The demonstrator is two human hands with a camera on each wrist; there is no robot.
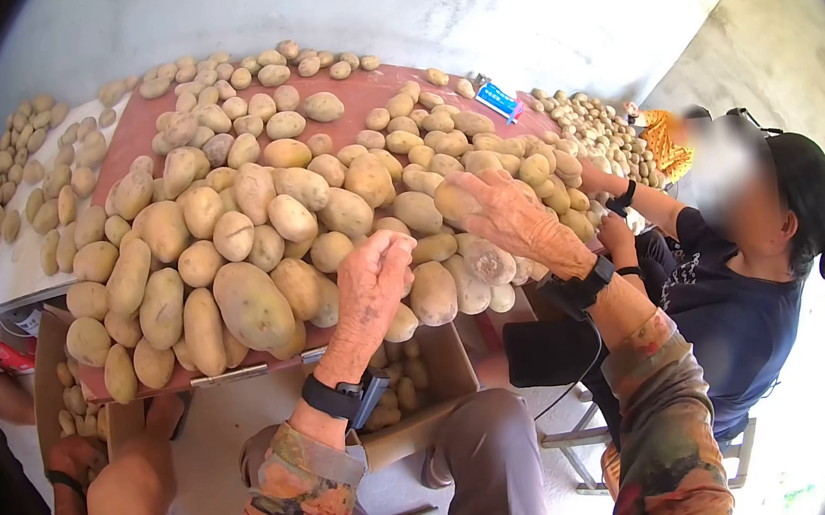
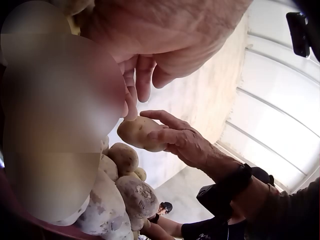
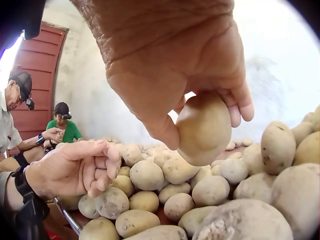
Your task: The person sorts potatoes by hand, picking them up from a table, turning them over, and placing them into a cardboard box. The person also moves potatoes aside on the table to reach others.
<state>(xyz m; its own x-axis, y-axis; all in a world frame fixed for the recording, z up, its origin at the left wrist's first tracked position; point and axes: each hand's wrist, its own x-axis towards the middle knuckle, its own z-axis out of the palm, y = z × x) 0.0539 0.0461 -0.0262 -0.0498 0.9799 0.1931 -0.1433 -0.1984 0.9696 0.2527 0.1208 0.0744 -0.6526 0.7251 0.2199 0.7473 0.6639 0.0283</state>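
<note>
My right hand (image 1: 514,219) grips a smooth yellowish potato (image 1: 454,203) above the heap, in the right wrist view between the thumb on one side of the potato (image 3: 204,131) and the fingers on the other. In the left wrist view the right hand (image 2: 187,145) holds that potato (image 2: 140,134) just below the left fingertips; whether they touch is unclear. My left hand (image 1: 373,287) hovers over the heap's front edge. The right wrist view shows the left hand (image 3: 75,167) palm inward, fingers loosely bent, with nothing in them. Potatoes (image 3: 146,175) lie piled below both hands.
The heap covers much of the red table (image 1: 351,98). A blue packet (image 1: 499,101) lies at the back. Cardboard boxes (image 1: 416,436) with potatoes stand under the front edge. A person in a dark shirt (image 1: 740,314) sits at the right; another person's arm shows at the left.
</note>
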